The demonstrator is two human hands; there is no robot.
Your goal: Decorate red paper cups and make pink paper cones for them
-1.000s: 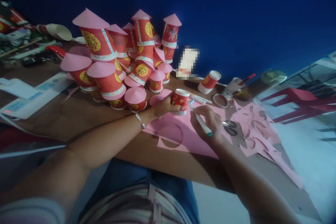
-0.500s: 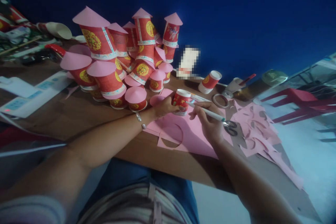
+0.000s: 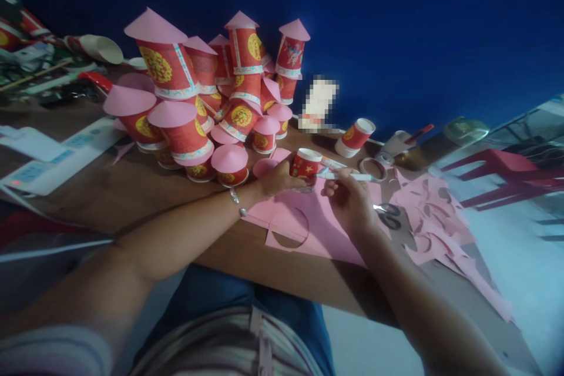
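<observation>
Since the earlier frame, the pen (image 3: 363,177) has swung nearer to level in the right hand (image 3: 352,202), while the red cup (image 3: 304,170) has barely shifted. At left, many cone-topped cups (image 3: 241,120) stand piled; these look finished. Next comes the left hand (image 3: 279,179), its fingers curled round the red cup's left side, closed as far as its girth allows. That cup is over the pink sheet (image 3: 324,232), wrapped and starred but without a cone, so I judge it only part done. Its mouth faces up, the long axis nearly upright, leaning slightly right at the top. The right hand's fingers pinch the pen, which points left at the cup; whether it touches, I cannot tell. Further right, 1 coneless cup (image 3: 355,136) also seems unfinished, then come scissors (image 3: 382,210) and pink scraps (image 3: 434,211).
</observation>
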